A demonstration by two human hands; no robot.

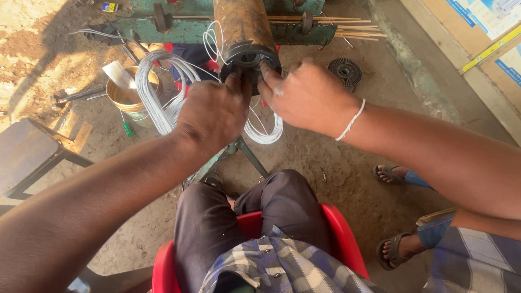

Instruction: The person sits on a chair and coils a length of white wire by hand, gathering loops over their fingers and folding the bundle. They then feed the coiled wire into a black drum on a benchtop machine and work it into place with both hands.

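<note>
At upper centre of the frame a black ring-shaped core (249, 57) sits at the end of a rusty cylinder (241, 21), pinched from both sides by the left hand (214, 114) and the right hand (306, 95). Loops of white wire (160, 89) hang just left of it, draped in front of a metal bucket (122, 97). A second black core (345, 70) lies on the dirt floor (336, 173) to the right.

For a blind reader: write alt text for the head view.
Both hands, left hand and right hand, grip a black ring on a rusty cylinder, white wire coils hanging beside it.
</note>
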